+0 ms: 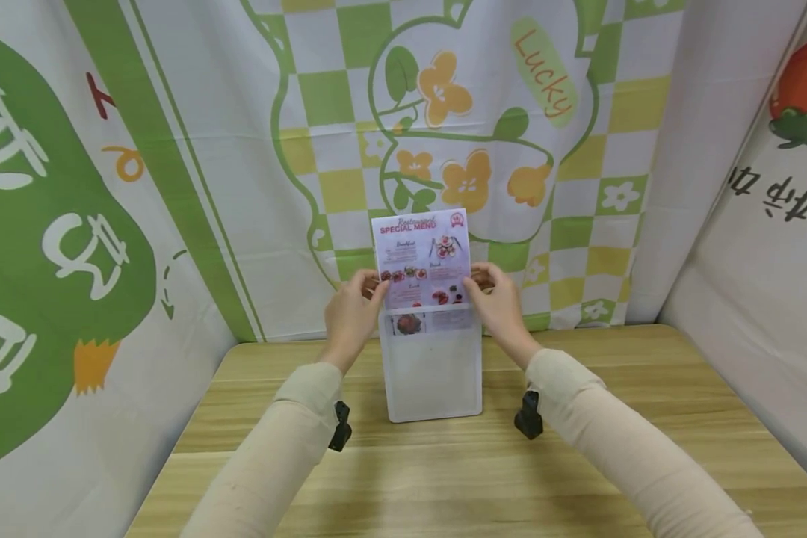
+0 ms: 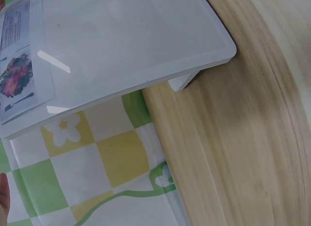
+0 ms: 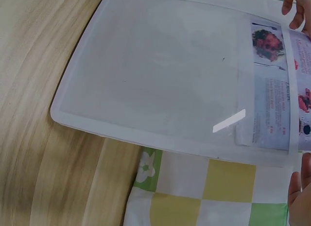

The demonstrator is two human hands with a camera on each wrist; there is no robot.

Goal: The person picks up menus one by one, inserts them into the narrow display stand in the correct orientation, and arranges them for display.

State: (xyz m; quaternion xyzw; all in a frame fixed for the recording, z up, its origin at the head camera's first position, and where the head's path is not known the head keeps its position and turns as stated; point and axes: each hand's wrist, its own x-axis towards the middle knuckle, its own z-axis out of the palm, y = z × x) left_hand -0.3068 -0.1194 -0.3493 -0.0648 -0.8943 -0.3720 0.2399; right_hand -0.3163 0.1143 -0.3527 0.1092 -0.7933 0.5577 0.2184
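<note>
A clear acrylic sign holder [image 1: 432,368] stands upright on the wooden table [image 1: 444,478]. A pink "Special Menu" sheet [image 1: 422,258] sticks out of its top slot, with only its lower edge inside. My left hand [image 1: 351,314] pinches the sheet's left edge, my right hand [image 1: 499,302] its right edge. In the left wrist view the holder [image 2: 126,46] fills the top, with the sheet's bottom [image 2: 19,75] behind the plastic. The right wrist view shows the holder's face [image 3: 165,75] and the sheet's inserted part [image 3: 272,90], with fingertips [image 3: 294,7] at the frame edge.
A green, yellow and white checked cloth backdrop [image 1: 444,112] hangs close behind the holder. Printed cloth walls stand at the left [image 1: 54,246] and right [image 1: 767,246]. Bare table lies in front of the holder and to both sides.
</note>
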